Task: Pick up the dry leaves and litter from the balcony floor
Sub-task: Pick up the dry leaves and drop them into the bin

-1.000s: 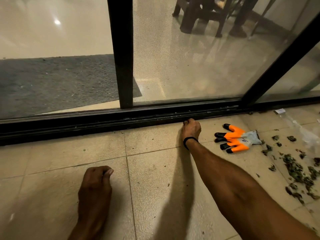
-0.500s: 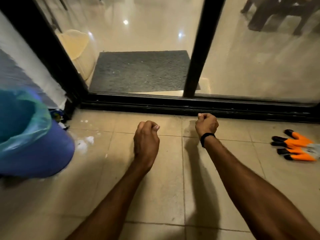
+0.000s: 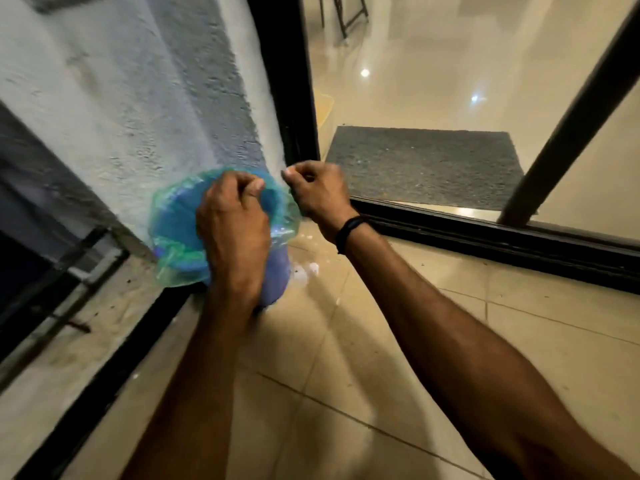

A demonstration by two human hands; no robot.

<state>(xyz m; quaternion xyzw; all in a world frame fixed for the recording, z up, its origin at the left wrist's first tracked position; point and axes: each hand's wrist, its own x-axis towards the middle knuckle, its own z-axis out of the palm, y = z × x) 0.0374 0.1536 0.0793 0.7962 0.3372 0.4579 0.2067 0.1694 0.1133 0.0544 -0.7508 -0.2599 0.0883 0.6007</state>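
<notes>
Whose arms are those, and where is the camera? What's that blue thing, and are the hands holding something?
There is no machine here. The arms belong to a person, and the camera sits on that person's head, looking forward and down, so you see what they see. They are cleaning a balcony with a tiled floor. The blue thing is a bin lined with a thin green bag, standing by the wall. The left hand is over the bin; the right hand, with a black wristband, is beside its rim. Both are curled into fists, so I cannot see whether leaves are inside. Indoors, past the door frame, lies a grey mat.
</notes>
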